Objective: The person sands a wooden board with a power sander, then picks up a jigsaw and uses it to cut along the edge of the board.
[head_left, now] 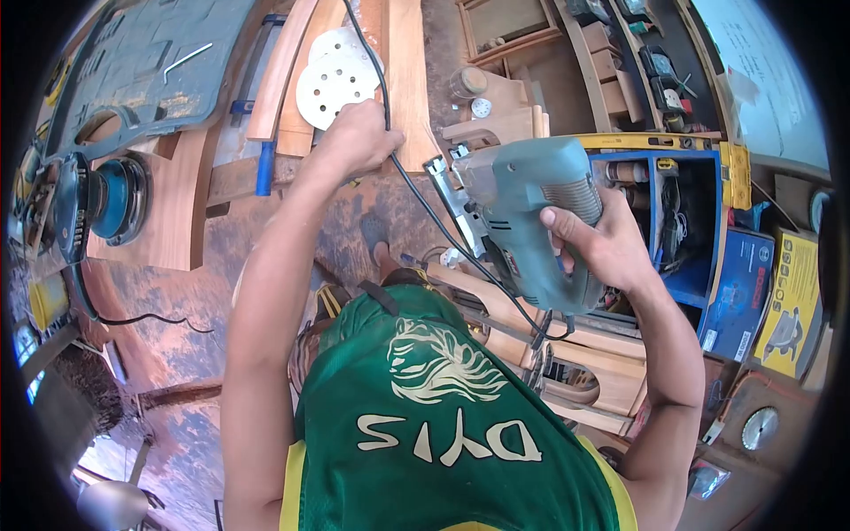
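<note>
- Right hand (598, 243): my fingers wrapped tight around the saw (522, 208); its long axis slants, blade end pointing up-left.
- Left hand (354, 137): my fist closed on the cord (416, 190), over a plank (409, 71).

Reddish dusty floor (177, 283), blue shelf (715, 239), daylight

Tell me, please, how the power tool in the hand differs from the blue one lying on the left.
The jigsaw is grey-green; the sander is blue and black. The jigsaw is held up in the right hand, its black cord running through the left hand, while the sander lies untouched on a wooden panel. Both are power tools.
</note>
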Motion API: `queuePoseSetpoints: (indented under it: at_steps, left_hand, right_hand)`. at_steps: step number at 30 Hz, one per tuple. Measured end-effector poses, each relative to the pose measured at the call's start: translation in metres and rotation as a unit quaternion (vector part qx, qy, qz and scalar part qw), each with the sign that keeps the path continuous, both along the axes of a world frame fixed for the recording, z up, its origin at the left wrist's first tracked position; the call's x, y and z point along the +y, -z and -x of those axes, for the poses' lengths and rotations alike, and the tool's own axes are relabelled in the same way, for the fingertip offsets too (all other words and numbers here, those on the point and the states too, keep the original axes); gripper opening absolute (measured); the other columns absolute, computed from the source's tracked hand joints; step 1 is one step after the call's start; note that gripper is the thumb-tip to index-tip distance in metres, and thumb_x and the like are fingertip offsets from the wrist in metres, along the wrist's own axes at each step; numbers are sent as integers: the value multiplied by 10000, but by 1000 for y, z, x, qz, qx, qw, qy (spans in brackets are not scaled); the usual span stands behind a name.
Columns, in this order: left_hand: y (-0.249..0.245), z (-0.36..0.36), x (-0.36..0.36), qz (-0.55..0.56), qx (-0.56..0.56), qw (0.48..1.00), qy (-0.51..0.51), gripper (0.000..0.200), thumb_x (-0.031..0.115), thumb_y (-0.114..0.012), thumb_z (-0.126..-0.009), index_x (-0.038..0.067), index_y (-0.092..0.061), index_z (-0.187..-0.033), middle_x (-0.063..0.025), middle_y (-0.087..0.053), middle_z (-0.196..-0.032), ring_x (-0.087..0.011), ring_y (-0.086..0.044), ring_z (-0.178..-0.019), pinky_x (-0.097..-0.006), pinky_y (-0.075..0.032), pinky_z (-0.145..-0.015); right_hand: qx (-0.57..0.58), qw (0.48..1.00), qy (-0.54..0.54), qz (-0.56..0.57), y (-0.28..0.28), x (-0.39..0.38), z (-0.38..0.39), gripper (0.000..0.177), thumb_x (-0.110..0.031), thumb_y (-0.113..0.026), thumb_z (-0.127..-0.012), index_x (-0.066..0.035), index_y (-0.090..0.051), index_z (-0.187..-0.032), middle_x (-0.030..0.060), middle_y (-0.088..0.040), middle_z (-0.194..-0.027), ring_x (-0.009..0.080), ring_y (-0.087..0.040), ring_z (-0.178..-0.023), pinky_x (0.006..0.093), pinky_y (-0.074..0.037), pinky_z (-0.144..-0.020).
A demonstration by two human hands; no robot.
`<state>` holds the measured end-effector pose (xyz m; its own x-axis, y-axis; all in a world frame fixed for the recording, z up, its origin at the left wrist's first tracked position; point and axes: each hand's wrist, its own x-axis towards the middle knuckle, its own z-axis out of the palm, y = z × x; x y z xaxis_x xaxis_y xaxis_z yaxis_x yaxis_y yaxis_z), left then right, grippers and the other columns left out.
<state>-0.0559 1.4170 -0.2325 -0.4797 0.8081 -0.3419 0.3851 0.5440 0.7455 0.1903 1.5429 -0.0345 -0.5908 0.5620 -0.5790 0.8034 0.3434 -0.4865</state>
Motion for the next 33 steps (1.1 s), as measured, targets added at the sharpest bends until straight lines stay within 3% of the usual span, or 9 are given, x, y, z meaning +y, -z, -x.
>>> queuePoseSetpoints:
  at_steps: [15,18,30,33]
  left_hand:
    - [11,3,-1,-47,33,998,7,365,212,-670,-865,-149,-726,-860,-362,-715,-881,-469,-750,-927,-488,-604,-883]
    - [12,5,-1,-48,25,998,20,364,205,-657,-861,-153,-720,-858,-353,-721,-887,-468,-750,-926,-484,-605,-880]
    - [8,3,0,-26,2,1000,7,332,159,-631,-868,-140,-738,-962,-340,-740,-973,-445,-754,-964,-479,-605,-892]
    - [7,4,-1,-24,11,999,21,321,151,-626,-864,-128,-744,-970,-332,-743,-993,-443,-751,-982,-479,-604,-897]
  right_hand:
    - [25,998,45,37,1,-6,2,342,-294,-773,-984,29,-664,-1012,71,-645,-743,147,-598,-543,291,-507,-503]
    - [38,996,67,55,3,-8,1,408,-325,-798,-967,50,-659,-1045,77,-650,-756,145,-608,-557,305,-481,-516]
    - [38,997,57,45,7,-3,-5,403,-307,-815,-951,57,-657,-1020,82,-659,-750,151,-610,-559,314,-503,-525]
    - [39,997,53,50,7,-4,-7,399,-310,-798,-970,54,-680,-1086,80,-638,-766,158,-600,-610,300,-520,-515]
